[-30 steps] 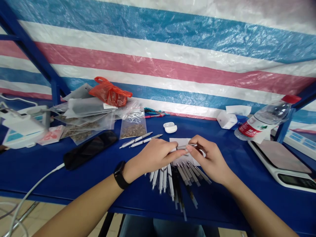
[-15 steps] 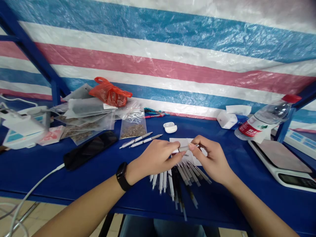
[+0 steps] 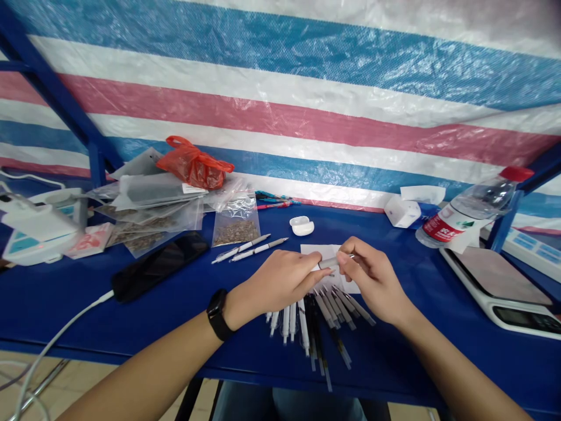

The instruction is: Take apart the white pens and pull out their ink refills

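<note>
My left hand and my right hand meet over a white paper sheet, pinching a short grey-and-white pen barrel between their fingertips. The right thumb and forefinger cover most of the barrel, so its far end is hidden. Below my hands, several white and dark pens and refills lie fanned out on the blue table. Two assembled white pens lie to the left of the paper.
A black phone with a white cable lies on the left, near bags of seeds and a red plastic bag. A white earbud case sits behind the paper. On the right stand a plastic water bottle and a digital scale.
My hands have drawn closer together around the pen barrel, and my right hand has rotated slightly, covering more of it. The pens on the table have not moved.
</note>
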The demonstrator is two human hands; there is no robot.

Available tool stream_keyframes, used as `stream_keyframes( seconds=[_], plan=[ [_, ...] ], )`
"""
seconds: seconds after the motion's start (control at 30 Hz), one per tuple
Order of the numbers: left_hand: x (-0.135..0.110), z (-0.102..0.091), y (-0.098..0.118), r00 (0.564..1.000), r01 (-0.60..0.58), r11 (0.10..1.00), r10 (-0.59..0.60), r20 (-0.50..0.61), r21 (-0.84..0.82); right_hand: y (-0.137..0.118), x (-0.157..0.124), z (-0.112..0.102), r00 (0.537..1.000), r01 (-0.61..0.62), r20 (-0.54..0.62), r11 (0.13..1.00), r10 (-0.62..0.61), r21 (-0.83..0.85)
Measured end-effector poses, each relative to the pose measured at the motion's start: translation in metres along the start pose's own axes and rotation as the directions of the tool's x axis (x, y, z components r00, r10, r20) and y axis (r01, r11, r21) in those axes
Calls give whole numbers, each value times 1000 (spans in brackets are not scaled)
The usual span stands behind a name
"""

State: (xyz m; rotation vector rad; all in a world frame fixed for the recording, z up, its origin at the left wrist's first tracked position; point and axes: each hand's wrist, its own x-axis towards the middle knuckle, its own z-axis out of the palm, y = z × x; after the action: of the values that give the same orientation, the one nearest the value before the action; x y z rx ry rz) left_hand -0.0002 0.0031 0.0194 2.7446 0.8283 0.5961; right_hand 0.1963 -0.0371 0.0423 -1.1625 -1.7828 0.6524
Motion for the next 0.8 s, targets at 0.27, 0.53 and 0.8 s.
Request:
stream_keyframes(
  seconds=[0.27, 0.53, 0.8],
  plan=[
    [0, 5, -1, 997, -73, 989, 75, -13, 126, 6, -1, 10, 998, -53, -39, 998, 53, -21],
    [1, 10, -2, 979, -106, 915, 164, -118, 390, 6, -1, 17, 986, -160, -35, 977, 166, 140],
    [5, -4, -1, 993, 105, 896, -119, 5, 432, -6, -8, -3, 959, -266, 99, 964, 266, -15]
  ],
)
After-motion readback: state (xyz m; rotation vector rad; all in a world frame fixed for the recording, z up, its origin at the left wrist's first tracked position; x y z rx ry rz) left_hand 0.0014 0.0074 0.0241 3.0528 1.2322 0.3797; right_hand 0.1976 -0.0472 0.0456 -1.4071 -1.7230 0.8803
